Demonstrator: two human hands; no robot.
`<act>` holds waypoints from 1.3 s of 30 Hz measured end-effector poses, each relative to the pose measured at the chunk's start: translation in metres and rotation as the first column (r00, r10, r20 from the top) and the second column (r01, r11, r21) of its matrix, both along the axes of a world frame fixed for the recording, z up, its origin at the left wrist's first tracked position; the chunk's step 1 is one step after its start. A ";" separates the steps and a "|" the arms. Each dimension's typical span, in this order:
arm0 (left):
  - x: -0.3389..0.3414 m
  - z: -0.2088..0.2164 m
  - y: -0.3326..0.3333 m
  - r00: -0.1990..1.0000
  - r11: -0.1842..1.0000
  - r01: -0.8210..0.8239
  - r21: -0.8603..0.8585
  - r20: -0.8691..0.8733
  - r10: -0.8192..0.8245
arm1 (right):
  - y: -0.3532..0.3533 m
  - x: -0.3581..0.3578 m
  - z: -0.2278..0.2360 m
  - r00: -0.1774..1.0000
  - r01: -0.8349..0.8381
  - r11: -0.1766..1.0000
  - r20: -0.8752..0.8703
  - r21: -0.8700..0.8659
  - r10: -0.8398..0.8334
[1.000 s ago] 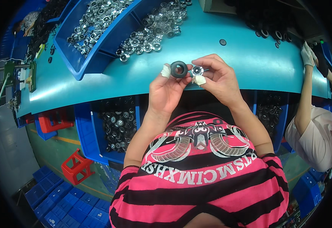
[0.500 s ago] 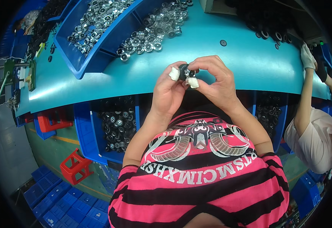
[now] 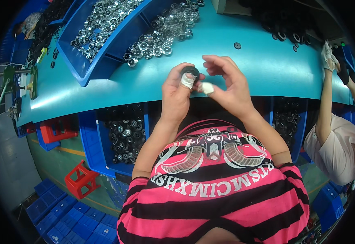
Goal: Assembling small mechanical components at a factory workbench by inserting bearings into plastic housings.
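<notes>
Over the front of the turquoise table, my left hand (image 3: 175, 94) grips a black ring-shaped wheel (image 3: 191, 69), its thumb wrapped in white tape and pressed on the near side. My right hand (image 3: 233, 88) is just to the right, index finger raised and apart from its white-taped thumb. Nothing shows between that thumb and index finger; the lower fingers are partly hidden. Whether a clear piece sits inside the wheel I cannot tell. Beyond my hands lies a pile of clear round hubs with black centres (image 3: 157, 51).
A blue bin (image 3: 87, 73) of clear hubs stands at far left. One small black disc (image 3: 237, 45) lies on the table (image 3: 275, 69); black rings (image 3: 282, 35) are heaped at far right. Blue bins of black wheels (image 3: 125, 132) sit below the edge. A co-worker's gloved hand (image 3: 328, 57) is at right.
My right hand has let go of the wheel, its index finger lifting away. The clear piece seen between my hands no longer shows. My left hand has turned the wheel's face upward.
</notes>
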State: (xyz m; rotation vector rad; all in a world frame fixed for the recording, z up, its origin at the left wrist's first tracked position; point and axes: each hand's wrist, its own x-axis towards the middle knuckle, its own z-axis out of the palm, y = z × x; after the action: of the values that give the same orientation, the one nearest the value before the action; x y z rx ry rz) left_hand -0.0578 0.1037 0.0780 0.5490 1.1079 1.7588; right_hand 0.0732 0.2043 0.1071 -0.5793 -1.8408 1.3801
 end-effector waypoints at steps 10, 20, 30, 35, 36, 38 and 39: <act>0.001 0.004 0.000 0.982 0.991 -0.065 0.119 -0.167 0.084 | -0.005 -0.001 -0.005 0.989 -0.131 0.990 0.065 -0.043 0.134; -0.006 0.002 0.008 0.993 0.994 -0.017 0.105 -0.117 0.029 | 0.001 -0.006 -0.010 0.994 -0.063 0.993 0.081 -0.100 0.071; -0.009 0.001 0.009 0.968 1.000 -0.010 -0.028 -0.249 0.003 | 0.000 -0.005 -0.006 0.987 -0.102 0.992 0.113 -0.080 0.111; -0.001 0.004 0.013 0.945 0.996 -0.093 0.001 -0.316 0.088 | -0.001 -0.004 -0.011 0.991 -0.087 0.995 0.094 -0.039 0.091; 0.000 0.004 0.013 0.937 0.994 -0.106 0.004 -0.335 0.101 | -0.001 -0.003 -0.011 0.992 -0.086 0.996 0.092 -0.027 0.088; -0.001 0.001 0.013 0.923 0.993 -0.116 0.000 -0.369 0.108 | -0.003 -0.003 -0.013 0.993 -0.073 0.997 0.087 -0.031 0.075; -0.002 0.000 0.013 0.916 0.993 -0.122 -0.002 -0.385 0.112 | -0.004 -0.003 -0.013 0.994 -0.067 0.997 0.085 -0.033 0.069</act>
State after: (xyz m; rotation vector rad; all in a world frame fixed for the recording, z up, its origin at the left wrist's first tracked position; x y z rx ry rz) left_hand -0.0594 0.1163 0.0782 0.8545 1.4588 1.7801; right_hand 0.0698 0.2001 0.0944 -0.6049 -1.9272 1.4497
